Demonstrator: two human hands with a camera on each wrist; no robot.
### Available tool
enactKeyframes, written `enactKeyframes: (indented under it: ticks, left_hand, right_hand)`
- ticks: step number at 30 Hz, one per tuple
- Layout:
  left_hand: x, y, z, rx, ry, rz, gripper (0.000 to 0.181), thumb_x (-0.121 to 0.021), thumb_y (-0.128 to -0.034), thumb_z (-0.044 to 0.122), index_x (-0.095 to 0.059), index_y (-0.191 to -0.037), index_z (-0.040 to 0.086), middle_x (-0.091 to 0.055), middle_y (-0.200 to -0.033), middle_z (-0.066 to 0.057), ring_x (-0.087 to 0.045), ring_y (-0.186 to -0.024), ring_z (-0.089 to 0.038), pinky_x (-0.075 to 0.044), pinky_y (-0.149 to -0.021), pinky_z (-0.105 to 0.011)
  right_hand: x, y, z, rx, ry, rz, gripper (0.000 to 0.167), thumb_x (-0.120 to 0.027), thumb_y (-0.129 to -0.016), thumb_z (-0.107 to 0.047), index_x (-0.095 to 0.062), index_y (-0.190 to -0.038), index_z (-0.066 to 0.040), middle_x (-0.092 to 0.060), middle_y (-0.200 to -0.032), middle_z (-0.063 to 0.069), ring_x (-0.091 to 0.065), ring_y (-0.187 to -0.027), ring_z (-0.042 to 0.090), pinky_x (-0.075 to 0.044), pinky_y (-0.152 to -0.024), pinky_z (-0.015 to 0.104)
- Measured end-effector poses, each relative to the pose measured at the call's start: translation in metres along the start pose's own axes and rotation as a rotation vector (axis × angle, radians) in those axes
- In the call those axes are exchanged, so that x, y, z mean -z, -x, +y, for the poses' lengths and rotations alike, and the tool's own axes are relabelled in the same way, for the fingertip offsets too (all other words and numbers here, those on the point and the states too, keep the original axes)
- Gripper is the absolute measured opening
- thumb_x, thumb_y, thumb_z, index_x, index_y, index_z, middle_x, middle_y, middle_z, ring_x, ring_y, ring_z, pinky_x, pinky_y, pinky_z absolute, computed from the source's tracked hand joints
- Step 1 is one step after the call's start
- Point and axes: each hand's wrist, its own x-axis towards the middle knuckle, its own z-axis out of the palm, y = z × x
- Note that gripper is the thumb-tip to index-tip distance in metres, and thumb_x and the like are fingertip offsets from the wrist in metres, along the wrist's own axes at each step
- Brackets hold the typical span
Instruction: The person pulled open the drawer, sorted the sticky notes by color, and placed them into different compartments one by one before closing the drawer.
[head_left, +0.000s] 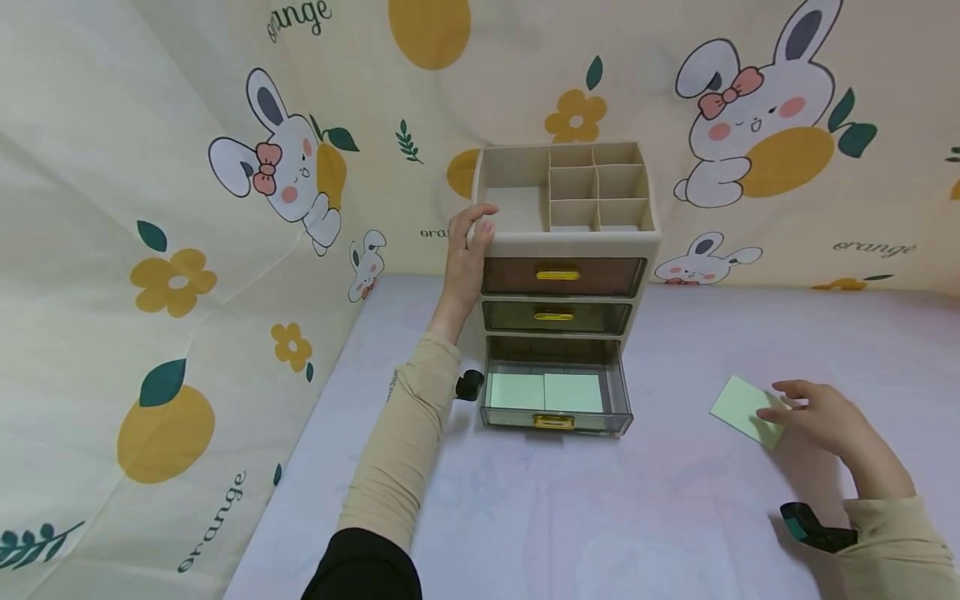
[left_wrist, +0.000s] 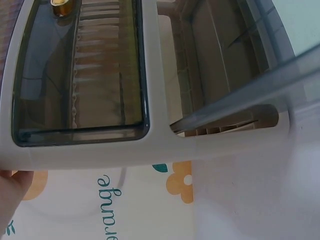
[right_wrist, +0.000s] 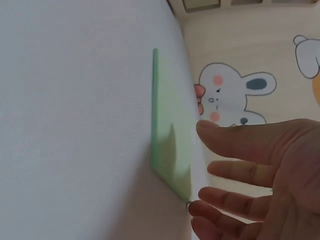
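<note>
A white desktop drawer organizer (head_left: 570,243) stands against the backdrop, its bottom drawer (head_left: 625,392) pulled out. Two pale green note pads (head_left: 517,392) lie side by side in that drawer. At the organizer's upper left corner, my left hand (head_left: 468,258) grips the side and rim; the left wrist view shows only a bit of this hand (left_wrist: 14,195) at the edge. Another pale green pad (head_left: 742,408) lies flat on the table to the right. Over its near right corner hovers my right hand (head_left: 828,421), fingers spread and loosely bent, apart from the pad (right_wrist: 172,135) in the right wrist view.
Both upper drawers, the brown one (head_left: 517,277) and the olive one (head_left: 513,317), are closed. The organizer's top has divided compartments (head_left: 573,183). A patterned rabbit-and-orange cloth (head_left: 247,333) covers the back and left. The table (head_left: 675,517) has a pale cover.
</note>
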Motion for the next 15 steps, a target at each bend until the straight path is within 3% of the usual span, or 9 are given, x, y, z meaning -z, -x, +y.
enactKeyframes:
  ticks: [8,15]
  left_hand:
    - [-0.0005,0.0002,-0.0011,-0.009,-0.005,0.0,0.052,-0.037,-0.0853,0.045,-0.05,-0.124,0.012,-0.038,-0.136,-0.007,-0.034,-0.128,-0.016,-0.025,-0.109,-0.04]
    - [-0.0004,0.0,-0.0008,-0.004,-0.003,-0.003,0.051,-0.037,-0.0857,0.045,-0.05,-0.124,0.013,-0.037,-0.136,-0.006,-0.034,-0.127,-0.016,-0.026,-0.108,-0.04]
  right_hand:
    - [-0.0047,-0.0012,0.0063,-0.041,0.026,-0.016,0.07,-0.062,-0.084,-0.036,-0.042,-0.119,0.021,-0.041,-0.116,0.048,-0.043,-0.099,0.058,-0.042,-0.075,0.06]
    - [-0.0061,0.0,0.0052,-0.09,-0.051,0.008,0.069,-0.065,-0.08,-0.032,-0.038,-0.114,0.022,-0.04,-0.111,0.046,-0.045,-0.094,0.052,-0.043,-0.072,0.052]
